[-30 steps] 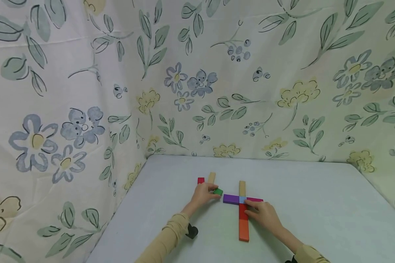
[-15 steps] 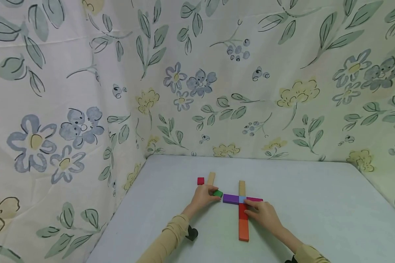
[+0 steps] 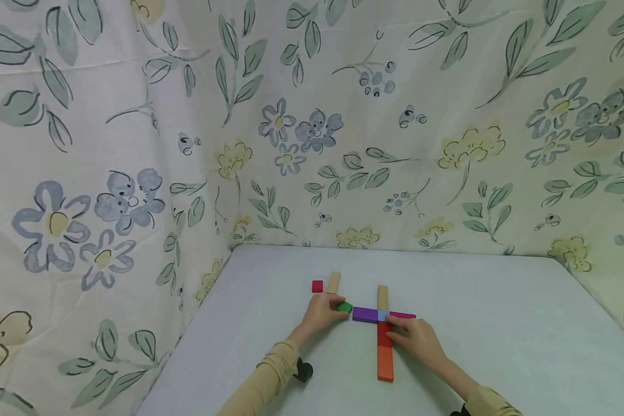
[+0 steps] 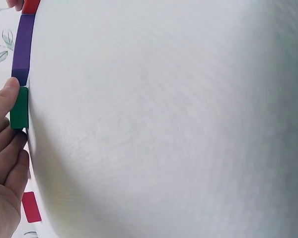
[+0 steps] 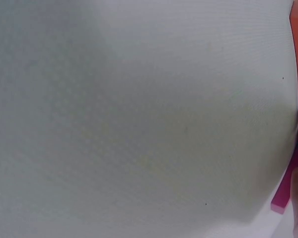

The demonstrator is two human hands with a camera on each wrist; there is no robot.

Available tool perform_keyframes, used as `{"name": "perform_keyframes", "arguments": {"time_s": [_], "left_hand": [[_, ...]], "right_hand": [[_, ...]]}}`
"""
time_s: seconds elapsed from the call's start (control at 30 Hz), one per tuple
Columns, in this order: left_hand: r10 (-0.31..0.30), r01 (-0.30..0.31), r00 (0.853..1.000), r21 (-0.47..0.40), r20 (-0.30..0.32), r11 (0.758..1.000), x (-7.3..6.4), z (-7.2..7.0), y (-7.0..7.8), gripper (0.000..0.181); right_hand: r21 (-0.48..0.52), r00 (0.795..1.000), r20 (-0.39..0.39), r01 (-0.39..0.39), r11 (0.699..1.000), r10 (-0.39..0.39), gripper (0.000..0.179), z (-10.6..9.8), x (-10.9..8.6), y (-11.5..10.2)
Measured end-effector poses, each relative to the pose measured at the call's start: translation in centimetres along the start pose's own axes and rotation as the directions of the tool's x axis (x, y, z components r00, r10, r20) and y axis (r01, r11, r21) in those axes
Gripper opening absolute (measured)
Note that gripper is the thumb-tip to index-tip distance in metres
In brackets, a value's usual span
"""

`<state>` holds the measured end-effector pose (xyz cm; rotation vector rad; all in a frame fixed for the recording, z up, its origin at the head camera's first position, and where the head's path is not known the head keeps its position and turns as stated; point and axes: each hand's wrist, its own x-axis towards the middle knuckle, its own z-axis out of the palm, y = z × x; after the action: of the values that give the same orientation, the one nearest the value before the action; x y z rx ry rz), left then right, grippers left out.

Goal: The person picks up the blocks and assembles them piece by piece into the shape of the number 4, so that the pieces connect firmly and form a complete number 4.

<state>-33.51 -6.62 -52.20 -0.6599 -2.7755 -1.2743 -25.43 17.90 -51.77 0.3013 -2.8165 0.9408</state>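
In the head view my left hand pinches a small green block between thumb and fingers. The block's right end is close to the left end of a purple block. My right hand rests its fingertips at the middle of a cross of blocks, by a light blue cube and a red block. A magenta block forms the right arm, partly behind these fingers. In the right wrist view a finger lies against the magenta block.
A natural wood block tops the cross and an orange block ends it below. Beyond my left hand lie a red cube and another wood block. Floral cloth hangs behind the white table.
My left hand has drawn the green block slightly toward me, and more of the red cube now shows. My right hand stays in the same place.
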Motion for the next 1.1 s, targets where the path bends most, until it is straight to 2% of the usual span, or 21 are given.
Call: {"name": "perform_keyframes", "arguments": {"time_s": [0.2, 0.5, 0.73, 1.1], "left_hand": [[-0.001, 0.001, 1.000, 0.010, 0.002, 1.000, -0.01, 0.05, -0.02, 0.040], [0.011, -0.011, 1.000, 0.026, 0.008, 1.000, -0.02, 0.01, -0.01, 0.040], [0.039, -0.038, 0.999, 0.056, -0.004, 0.998, -0.04, 0.04, -0.10, 0.040], [0.031, -0.031, 1.000, 0.079, -0.002, 0.996, -0.05, 0.07, -0.20, 0.042]], "right_hand": [[0.001, 1.000, 0.006, -0.005, 1.000, 0.005, 0.039, -0.03, 0.03, -0.08], [-0.004, 0.999, -0.023, 0.037, 0.999, -0.037, 0.038, 0.15, 0.06, 0.28], [0.005, 1.000, -0.008, -0.005, 1.000, 0.005, 0.039, 0.25, 0.13, 0.18], [0.005, 1.000, -0.006, 0.000, 1.000, 0.000, 0.038, 0.18, 0.10, 0.19]]}}
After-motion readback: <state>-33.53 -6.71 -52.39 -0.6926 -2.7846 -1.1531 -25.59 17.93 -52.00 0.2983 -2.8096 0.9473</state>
